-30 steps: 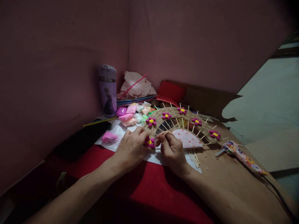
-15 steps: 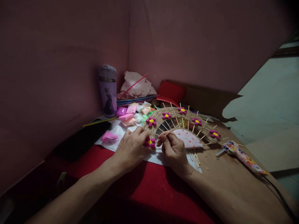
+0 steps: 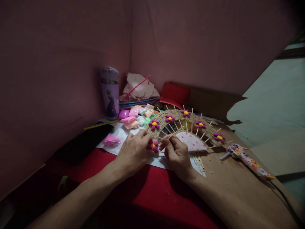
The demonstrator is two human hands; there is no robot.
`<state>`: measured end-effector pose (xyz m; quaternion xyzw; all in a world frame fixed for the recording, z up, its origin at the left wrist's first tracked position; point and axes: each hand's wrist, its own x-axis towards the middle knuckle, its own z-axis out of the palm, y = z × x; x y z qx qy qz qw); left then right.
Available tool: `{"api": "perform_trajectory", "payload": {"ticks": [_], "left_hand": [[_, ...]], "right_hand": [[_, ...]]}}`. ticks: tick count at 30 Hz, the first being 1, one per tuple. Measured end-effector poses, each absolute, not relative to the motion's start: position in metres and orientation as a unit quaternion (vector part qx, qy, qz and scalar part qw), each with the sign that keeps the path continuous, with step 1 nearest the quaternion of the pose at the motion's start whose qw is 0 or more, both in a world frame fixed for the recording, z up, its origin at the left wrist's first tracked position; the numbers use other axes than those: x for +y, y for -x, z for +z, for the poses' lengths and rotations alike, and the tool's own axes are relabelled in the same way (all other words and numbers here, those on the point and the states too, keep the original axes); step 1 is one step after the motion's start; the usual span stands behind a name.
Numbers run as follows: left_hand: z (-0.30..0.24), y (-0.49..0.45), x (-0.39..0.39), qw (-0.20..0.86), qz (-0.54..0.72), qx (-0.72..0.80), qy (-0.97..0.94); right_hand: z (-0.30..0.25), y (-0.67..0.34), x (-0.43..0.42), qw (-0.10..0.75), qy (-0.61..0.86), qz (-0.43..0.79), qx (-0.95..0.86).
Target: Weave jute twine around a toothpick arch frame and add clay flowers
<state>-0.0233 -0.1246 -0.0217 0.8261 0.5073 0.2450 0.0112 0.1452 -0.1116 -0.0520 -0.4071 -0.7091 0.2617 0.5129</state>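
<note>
A half-round fan-shaped piece of woven twine [image 3: 177, 115] lies on the table, with thin wooden sticks poking out along both its edges. Magenta clay flowers with yellow centres dot the band, and a pink-spotted cloth half-circle [image 3: 192, 141] fills its lower middle. My left hand [image 3: 134, 152] is closed at the left end of the band, its fingertips beside the lowest flower [image 3: 152, 146]. In a pinch, my right hand [image 3: 177, 154] holds a thin wooden stick [image 3: 175, 132], pointing up and right, just in front of the cloth.
Small bags of coloured clay [image 3: 130, 120] lie on white paper [image 3: 114, 149] at left, before a purple tumbler [image 3: 111, 93]. A flower-patterned glue gun [image 3: 249, 162] with a cord rests at right. Loose sticks [image 3: 199, 161] lie near my right wrist. Walls close off the back.
My right fingers and the stick they pinch have shifted very slightly left. My left hand and the woven piece stay in place.
</note>
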Motion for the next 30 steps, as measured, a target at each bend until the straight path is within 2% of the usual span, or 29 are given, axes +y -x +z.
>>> {"api": "perform_trajectory", "payload": {"ticks": [10,14,23,30], "left_hand": [[-0.0217,0.0234,-0.1247,0.009,0.250,0.505,-0.826],[-0.0216,0.0231,-0.1250,0.008,0.243,0.508,-0.826],[-0.0195,0.0226,-0.1250,0.013,0.239,0.513,-0.824],[-0.0209,0.0228,-0.1253,0.012,0.248,0.505,-0.827]], "right_hand": [[-0.0502,-0.1442,-0.1136,0.485,0.376,0.224,-0.757],[-0.0494,-0.1436,-0.1132,0.504,0.392,0.196,-0.744],[-0.0519,-0.1468,-0.1154,0.522,0.383,0.239,-0.724],[-0.0516,-0.1446,-0.1147,0.489,0.380,0.204,-0.758]]}}
